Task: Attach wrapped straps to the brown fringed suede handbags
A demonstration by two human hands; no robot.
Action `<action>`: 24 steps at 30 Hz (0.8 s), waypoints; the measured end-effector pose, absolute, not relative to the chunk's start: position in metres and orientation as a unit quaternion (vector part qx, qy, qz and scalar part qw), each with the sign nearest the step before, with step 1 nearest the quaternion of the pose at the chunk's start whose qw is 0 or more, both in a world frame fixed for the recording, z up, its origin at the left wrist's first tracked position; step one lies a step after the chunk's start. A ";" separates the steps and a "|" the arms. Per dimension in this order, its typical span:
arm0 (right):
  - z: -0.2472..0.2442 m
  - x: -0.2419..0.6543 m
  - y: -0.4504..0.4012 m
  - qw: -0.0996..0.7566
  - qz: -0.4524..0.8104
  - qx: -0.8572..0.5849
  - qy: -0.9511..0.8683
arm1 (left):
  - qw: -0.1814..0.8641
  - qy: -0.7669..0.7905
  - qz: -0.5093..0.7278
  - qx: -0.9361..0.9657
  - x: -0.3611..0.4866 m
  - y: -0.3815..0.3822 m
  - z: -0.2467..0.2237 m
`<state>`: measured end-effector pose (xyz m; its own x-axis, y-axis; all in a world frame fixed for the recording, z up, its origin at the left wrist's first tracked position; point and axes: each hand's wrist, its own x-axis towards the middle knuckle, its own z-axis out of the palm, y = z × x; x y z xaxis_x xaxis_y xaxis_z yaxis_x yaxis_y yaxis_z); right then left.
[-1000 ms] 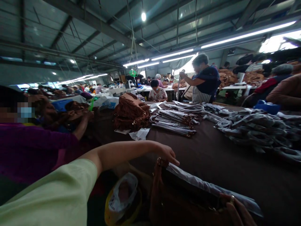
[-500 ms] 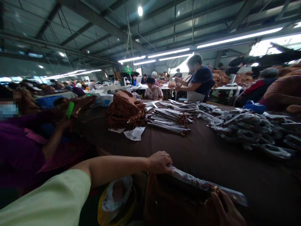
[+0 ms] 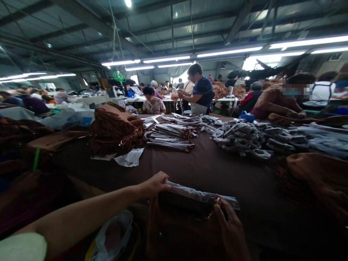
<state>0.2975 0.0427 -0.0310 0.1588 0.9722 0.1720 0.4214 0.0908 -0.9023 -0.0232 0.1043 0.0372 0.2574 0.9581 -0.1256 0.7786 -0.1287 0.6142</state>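
Note:
A brown bag (image 3: pixel 185 232) stands near me at the front edge of the table, its dark mouth facing up. Along its top edge runs a bag strap (image 3: pixel 193 192) wrapped in clear plastic. My left hand (image 3: pixel 154 184) is closed round the strap's left end. At the other end, my right hand (image 3: pixel 230 221) pinches a gold metal clasp (image 3: pixel 217 202) by the bag's right corner, fingers bent against the strap. Whether the clasp is hooked to the bag I cannot tell. The bag's lower part is lost in shadow.
Brown fringed bags (image 3: pixel 116 127) are stacked at the back left, beside wrapped straps (image 3: pixel 171 136). Coiled wrapped straps (image 3: pixel 241 136) lie further right, near another brown bag (image 3: pixel 318 170). A plastic-lined bin (image 3: pixel 111 235) is below left. A co-worker's hand with a green comb (image 3: pixel 36 158) is at left.
My view has swung right, so the scene shifts left and the brown bag at the right shows. Both hands keep their holds on the strap and clasp.

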 end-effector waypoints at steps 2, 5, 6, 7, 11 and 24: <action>-0.032 0.296 0.042 0.471 0.265 -0.593 -0.598 | 0.331 0.584 0.218 0.708 -0.023 0.103 0.033; -0.036 0.293 0.042 0.475 0.234 -0.596 -0.605 | 0.405 0.558 0.274 0.670 -0.025 0.101 0.030; -0.036 0.292 0.042 0.476 0.235 -0.598 -0.601 | 0.432 0.548 0.279 0.659 -0.027 0.101 0.029; -0.036 0.291 0.042 0.475 0.242 -0.600 -0.597 | 0.454 0.542 0.280 0.650 -0.029 0.100 0.030; -0.032 0.290 0.042 0.451 0.287 -0.610 -0.584 | 0.411 0.538 0.262 0.688 -0.025 0.100 0.053; -0.032 0.289 0.038 0.510 0.262 -0.550 -0.607 | 0.281 0.391 -0.058 0.875 0.227 0.161 0.076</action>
<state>0.2889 0.0383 -0.0321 0.1250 0.9353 0.3309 0.4020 0.2572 -0.8788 0.2271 0.1612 0.0760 0.6877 0.6509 -0.3216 0.7163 -0.5364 0.4462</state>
